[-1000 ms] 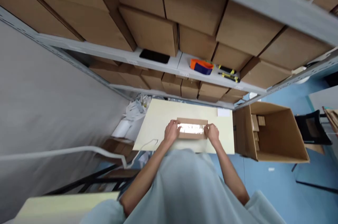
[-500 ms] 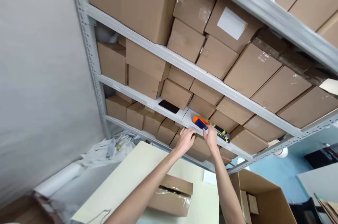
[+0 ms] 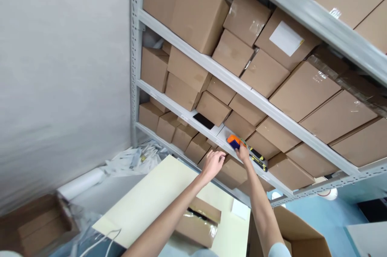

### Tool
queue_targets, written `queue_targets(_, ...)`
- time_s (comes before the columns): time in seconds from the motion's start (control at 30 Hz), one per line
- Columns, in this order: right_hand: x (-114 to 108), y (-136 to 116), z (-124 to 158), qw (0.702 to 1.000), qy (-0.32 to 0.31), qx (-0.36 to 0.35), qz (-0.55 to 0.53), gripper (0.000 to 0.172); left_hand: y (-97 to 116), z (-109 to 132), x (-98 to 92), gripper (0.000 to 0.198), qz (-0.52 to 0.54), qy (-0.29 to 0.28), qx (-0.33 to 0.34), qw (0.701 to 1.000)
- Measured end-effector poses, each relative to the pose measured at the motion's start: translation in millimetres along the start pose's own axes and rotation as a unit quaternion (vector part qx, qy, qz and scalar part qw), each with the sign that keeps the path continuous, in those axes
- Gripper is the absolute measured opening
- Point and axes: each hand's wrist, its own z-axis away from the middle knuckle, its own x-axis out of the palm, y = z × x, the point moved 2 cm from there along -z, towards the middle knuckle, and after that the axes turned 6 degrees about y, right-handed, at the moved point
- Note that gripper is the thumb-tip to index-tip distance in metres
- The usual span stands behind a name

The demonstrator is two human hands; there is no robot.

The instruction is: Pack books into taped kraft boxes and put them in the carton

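Observation:
My right hand (image 3: 242,153) is at the shelf edge, its fingers closed on an orange-and-dark-blue tool (image 3: 234,141) whose exact kind I cannot make out. The tool rests on the narrow front strip of the shelf (image 3: 222,135). Just right of it lie yellow-and-black utility knives (image 3: 258,162), partly beside my wrist. My left hand (image 3: 213,165) hovers below the shelf edge, loosely curved, with nothing in it. Beneath my forearms a taped cardboard box (image 3: 196,224) sits on the pale yellow tabletop (image 3: 151,196).
Metal shelving (image 3: 266,105) carries many brown cartons. A flat black object (image 3: 203,121) lies on the same shelf, left of the tool. A large open carton (image 3: 302,232) stands at lower right, a white card (image 3: 240,209) on the table. White plastic scraps (image 3: 133,162) lie by the wall.
The view has swung left, so the shelves sit further right. My right hand has moved in from beside the tool to close on it. My left hand stays near the shelf edge.

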Motion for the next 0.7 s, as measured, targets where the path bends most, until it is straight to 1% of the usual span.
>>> queue_targets(0.07, 9.0, 0.8, 19.9, 0.999, 0.012, -0.014, -0.048, 0.05, -10.3, 21.9, -4.8, 0.022, 0.03, -0.01, -0.005, 0.999)
queue_targets(0.1, 16.4, -1.4, 35.4, 0.994, 0.023, -0.024, -0.102, 0.049, -15.0, 34.4, -7.2, 0.021, 0.053, -0.013, -0.011, 0.998)
queue_targets(0.13, 25.0, -5.5, 54.6, 0.983, 0.035, -0.036, -0.176, 0.047, -19.1, 47.6, -9.4, 0.021, 0.076, -0.017, -0.022, 0.997)
queue_targets(0.17, 34.0, -11.3, 77.0, 0.961, 0.046, -0.047, -0.27, 0.046, -22.2, 61.1, -11.6, 0.02, 0.098, -0.02, -0.038, 0.994)
queue_targets(0.2, 42.5, -18.5, 101.7, 0.924, 0.054, -0.053, -0.376, 0.045, -23.9, 74.4, -13.8, 0.019, 0.115, -0.022, -0.056, 0.991)
queue_targets(0.27, 55.0, -35.2, 153.4, 0.831, 0.049, -0.042, -0.552, 0.046, -22.7, 99.2, -18.7, 0.017, 0.137, -0.019, -0.088, 0.986)
queue_targets(0.3, 57.9, -43.9, 177.6, 0.797, 0.038, -0.025, -0.603, 0.046, -20.1, 110.1, -21.5, 0.015, 0.143, -0.017, -0.098, 0.985)
queue_targets(0.33, 58.2, -51.9, 199.4, 0.771, 0.027, -0.003, -0.636, 0.047, -16.6, 119.8, -24.7, 0.013, 0.146, -0.013, -0.105, 0.984)
queue_targets(0.37, 56.2, -58.4, 217.9, 0.752, 0.021, 0.019, -0.659, 0.047, -12.8, 128.2, -28.1, 0.012, 0.148, -0.01, -0.11, 0.983)
queue_targets(0.4, 52.3, -63.2, 233.0, 0.738, 0.02, 0.036, -0.674, 0.047, -8.8, 135.4, -31.6, 0.012, 0.153, -0.013, -0.11, 0.982)
queue_targets(0.43, 47.6, -66.1, 244.8, 0.731, 0.019, 0.047, -0.681, 0.047, -4.9, 141.4, -35.5, 0.011, 0.156, -0.015, -0.11, 0.981)
queue_targets(0.5, 37.9, -67.0, 261.3, 0.726, 0.016, 0.062, -0.684, 0.047, 2.5, 149.9, -44.0, 0.01, 0.159, -0.035, -0.105, 0.981)
queue_targets(0.6, 27.3, -63.2, 277.0, 0.718, -0.011, 0.064, -0.693, 0.05, 13.1, 155.6, -57.4, 0.013, 0.169, -0.077, -0.088, 0.979)
queue_targets(0.7, 22.6, -61.2, 287.9, 0.707, -0.047, 0.058, -0.704, 0.052, 22.5, 156.2, -69.4, 0.013, 0.164, -0.103, -0.052, 0.98)
